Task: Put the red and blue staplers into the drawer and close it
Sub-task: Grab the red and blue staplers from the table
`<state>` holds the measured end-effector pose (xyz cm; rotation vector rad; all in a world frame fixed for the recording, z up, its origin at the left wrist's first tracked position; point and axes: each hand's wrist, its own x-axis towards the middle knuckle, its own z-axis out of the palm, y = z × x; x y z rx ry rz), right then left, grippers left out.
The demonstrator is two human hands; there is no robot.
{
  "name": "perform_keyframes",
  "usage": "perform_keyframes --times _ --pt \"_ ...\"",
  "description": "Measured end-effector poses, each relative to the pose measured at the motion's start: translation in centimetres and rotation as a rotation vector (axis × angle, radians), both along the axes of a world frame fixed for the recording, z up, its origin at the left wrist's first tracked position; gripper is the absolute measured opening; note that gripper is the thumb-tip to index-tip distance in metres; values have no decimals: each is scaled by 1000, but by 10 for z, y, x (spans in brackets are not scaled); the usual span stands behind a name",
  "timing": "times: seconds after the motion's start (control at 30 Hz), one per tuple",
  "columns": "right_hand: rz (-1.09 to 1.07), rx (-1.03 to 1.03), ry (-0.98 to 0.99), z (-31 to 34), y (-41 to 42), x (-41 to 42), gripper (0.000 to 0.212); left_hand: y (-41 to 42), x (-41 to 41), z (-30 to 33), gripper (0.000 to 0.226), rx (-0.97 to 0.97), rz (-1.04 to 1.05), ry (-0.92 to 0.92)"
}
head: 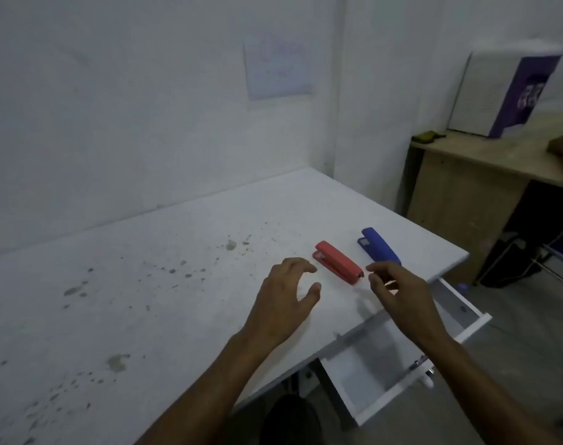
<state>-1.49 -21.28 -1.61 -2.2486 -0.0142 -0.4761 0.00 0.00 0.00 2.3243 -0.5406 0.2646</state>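
Lying across the middle of the frame: white tabletop (145,284). Sticking out open at lower right: drawer (386,380). Hovering with grip apart, holding nothing: left hand (283,303), right hand (402,300). Resting just beyond them, side by side: red stapler (338,266), blue stapler (380,248).

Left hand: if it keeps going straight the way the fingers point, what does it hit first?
Most likely the red stapler. The left hand is open, fingers aimed up-right, and the stapler lies just past the fingertips on the white table. Its height above the table is unclear, so it might pass over.
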Motion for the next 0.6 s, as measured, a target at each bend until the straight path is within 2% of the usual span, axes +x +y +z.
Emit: perform_keyframes --times 0.2,0.37,0.6 --pt "-203 19 9 -15 -26 38 25 -41 46 -17 49 189 -32 3" --pt "-315 -31 -1 -23 -35 64 34 -61 81 -24 51 346 -129 -98" --pt "-302 -116 143 -32 -39 80 55 -61 104 -26 56 610 -249 -106"
